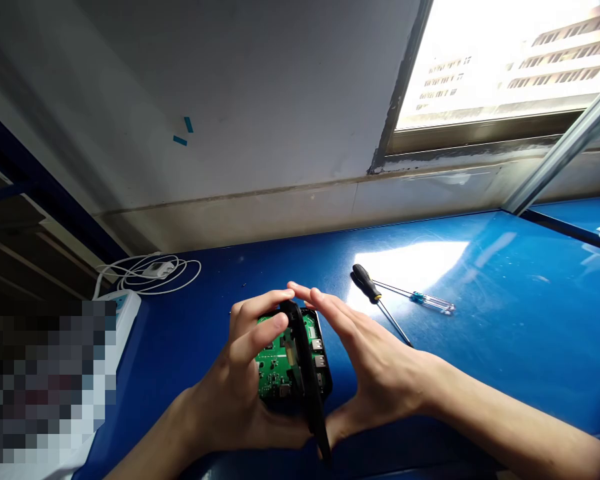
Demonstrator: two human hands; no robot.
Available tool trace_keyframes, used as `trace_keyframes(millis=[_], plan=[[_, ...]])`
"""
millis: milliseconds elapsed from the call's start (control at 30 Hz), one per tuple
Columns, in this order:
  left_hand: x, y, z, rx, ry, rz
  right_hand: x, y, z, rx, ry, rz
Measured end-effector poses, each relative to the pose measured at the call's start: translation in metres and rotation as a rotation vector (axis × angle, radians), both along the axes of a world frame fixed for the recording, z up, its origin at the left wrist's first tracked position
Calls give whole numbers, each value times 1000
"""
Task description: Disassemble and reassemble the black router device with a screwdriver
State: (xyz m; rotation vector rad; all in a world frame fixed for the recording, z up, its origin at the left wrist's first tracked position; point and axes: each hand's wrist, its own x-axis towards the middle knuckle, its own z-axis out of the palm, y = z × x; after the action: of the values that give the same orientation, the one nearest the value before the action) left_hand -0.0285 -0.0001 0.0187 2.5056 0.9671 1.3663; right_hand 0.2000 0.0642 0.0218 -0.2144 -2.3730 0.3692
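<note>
A black plastic cover [305,373] stands tilted on edge between my two hands. Under it lies a black case [329,373] with a green circuit board [275,368] inside, its metal ports along the right side. My left hand [235,380] grips the cover, two fingers at its far end and the thumb low at the near end. My right hand [375,353] curves around from the right, fingertips at the far end and thumb against the near end of the cover. Part of the board is hidden behind the cover and my left hand.
Right of my hands lie a black-handled screwdriver [366,283] and a clear-handled screwdriver [433,303], crossing on the blue table [480,373]. A tiny dark screw-like piece [245,285] sits beyond my left hand. Coiled white cable [193,283] and a white power strip [130,308] are at left.
</note>
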Motion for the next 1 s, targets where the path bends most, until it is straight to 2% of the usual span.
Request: trace_keyframes(millis=[167, 367, 600, 767, 1000], plan=[[1, -3, -2, -65, -82, -39, -2, -1, -3, -12, -104, -53], [6, 3, 0, 105, -124, -108, -4, -3, -10, -51, -102, -82], [5, 2, 8, 49, -138, -122, 1, 4, -10, -104, -36, -85], [-4, -3, 13, -119, -199, -33, 9, 12, -6, -117, -31, -134], [-21, -1, 12, -321, -188, -54, 13, 16, -4, -169, -71, -152]])
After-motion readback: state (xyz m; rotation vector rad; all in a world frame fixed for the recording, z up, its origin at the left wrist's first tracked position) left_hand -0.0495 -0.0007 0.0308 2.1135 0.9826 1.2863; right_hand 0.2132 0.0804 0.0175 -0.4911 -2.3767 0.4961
